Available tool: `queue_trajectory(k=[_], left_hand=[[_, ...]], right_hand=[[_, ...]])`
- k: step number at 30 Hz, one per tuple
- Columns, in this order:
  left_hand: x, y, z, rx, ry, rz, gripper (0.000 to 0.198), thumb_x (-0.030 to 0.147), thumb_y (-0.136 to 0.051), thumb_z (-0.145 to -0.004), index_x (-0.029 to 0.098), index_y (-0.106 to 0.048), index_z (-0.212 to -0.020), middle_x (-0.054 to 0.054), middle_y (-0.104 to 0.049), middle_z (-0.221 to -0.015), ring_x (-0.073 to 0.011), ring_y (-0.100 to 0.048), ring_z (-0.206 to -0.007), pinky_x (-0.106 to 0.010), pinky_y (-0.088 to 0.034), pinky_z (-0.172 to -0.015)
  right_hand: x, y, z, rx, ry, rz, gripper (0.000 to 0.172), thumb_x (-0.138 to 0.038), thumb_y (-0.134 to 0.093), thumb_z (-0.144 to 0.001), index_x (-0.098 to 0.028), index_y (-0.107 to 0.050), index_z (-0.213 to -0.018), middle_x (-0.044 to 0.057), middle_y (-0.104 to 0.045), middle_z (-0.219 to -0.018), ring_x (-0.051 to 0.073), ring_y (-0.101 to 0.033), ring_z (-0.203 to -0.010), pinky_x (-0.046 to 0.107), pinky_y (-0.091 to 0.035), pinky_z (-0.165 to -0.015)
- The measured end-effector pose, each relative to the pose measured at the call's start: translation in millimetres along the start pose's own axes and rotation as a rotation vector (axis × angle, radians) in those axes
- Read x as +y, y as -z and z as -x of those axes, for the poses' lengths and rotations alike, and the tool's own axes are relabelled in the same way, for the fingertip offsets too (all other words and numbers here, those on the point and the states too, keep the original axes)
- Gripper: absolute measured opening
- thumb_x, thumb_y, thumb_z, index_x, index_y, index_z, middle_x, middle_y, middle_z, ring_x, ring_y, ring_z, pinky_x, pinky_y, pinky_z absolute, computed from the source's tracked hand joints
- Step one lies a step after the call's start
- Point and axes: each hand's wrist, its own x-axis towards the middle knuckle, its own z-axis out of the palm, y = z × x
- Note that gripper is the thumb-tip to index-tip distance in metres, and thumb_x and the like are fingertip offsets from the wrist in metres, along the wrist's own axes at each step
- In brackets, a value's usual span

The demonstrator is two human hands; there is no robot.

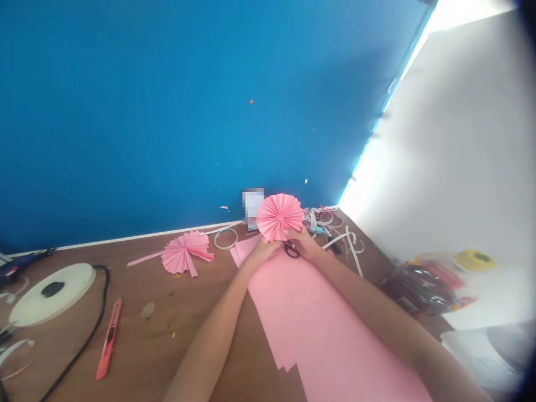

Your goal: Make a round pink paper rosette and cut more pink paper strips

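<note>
Both my hands hold a round pleated pink paper rosette (281, 215) upright near the back of the table. My left hand (268, 249) pinches its lower left edge, while my right hand (304, 241) grips the lower right edge. Beneath them lies a large pink paper sheet (310, 307). Dark scissor handles (292, 250) rest on the sheet between my hands; the rest of the scissors is hidden. To the left, a second pleated pink paper fan (184, 254), partly open with gaps, lies on the wood, a thin strip trailing from it.
A red box cutter (110, 338) and a white reel (52, 296) with a black cord lie on the left. White strips and rings (352, 245) are tangled at the back right. Plastic packets (431, 285) sit at the right. A blue wall (167, 111) stands behind the table.
</note>
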Motion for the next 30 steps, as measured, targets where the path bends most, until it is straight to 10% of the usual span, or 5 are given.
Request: queue_trajectory(k=[30], left_hand=[[1.7, -2.2, 0.8, 0.046, -0.056, -0.016, 0.019, 0.019, -0.059, -0.070, 0.015, -0.062, -0.089, 0.000, -0.057, -0.064, -0.0136, -0.052, -0.067, -0.025, -0.042, -0.063]], right_hand=[[1.2, 2.7, 0.3, -0.036, -0.019, -0.011, 0.047, -0.028, -0.077, -0.065, -0.028, -0.059, -0.109, 0.001, -0.071, -0.093, 0.020, -0.066, -0.083, 0.035, -0.049, -0.076]])
